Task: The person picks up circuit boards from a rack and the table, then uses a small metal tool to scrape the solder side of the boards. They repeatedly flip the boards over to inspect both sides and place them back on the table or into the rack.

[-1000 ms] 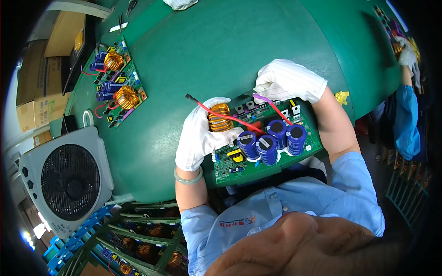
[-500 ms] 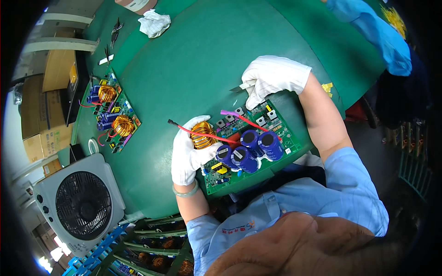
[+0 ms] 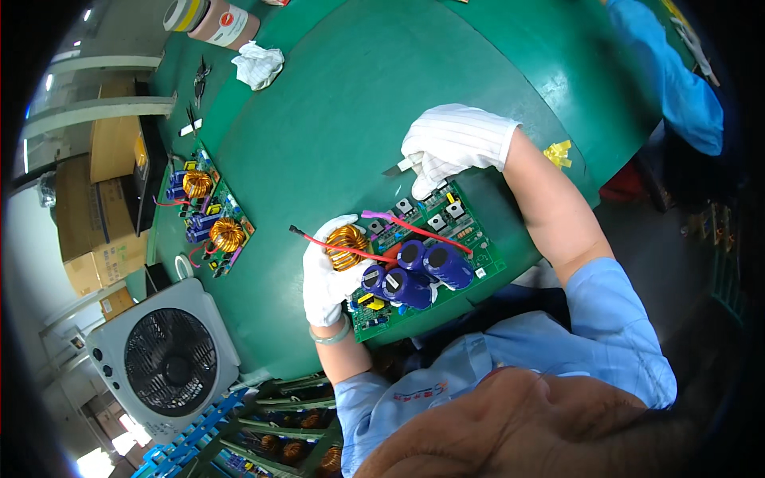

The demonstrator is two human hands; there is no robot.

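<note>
A green circuit board (image 3: 462, 291) is tilted at the table's near edge, carrying blue capacitors (image 3: 448, 265), a copper-wound coil (image 3: 348, 248) and two red wires (image 3: 426, 230). White-gloved, my left hand (image 3: 323, 279) is closed on the board's left side, around the coil. My right hand (image 3: 450, 147), also gloved, grips a small knife (image 3: 396, 169); its blade points left, just above the board's far edge. The fingertips are close to the row of flat components there. Most of the knife's handle is hidden in the glove.
Two more boards with coils (image 3: 227, 235) lie at the left. A grey fan (image 3: 171, 358) stands at the near left, beside a rack of boards (image 3: 295, 422). Crumpled white cloth (image 3: 259, 65), jars (image 3: 227, 25) and pliers (image 3: 201, 76) are far left. Another person's blue sleeve (image 3: 681, 88) is far right.
The board and my left hand appear slightly lower, and my right hand with the knife has shifted a little left. A small pale fleck now shows near the blade. The whole view has shifted slightly.
</note>
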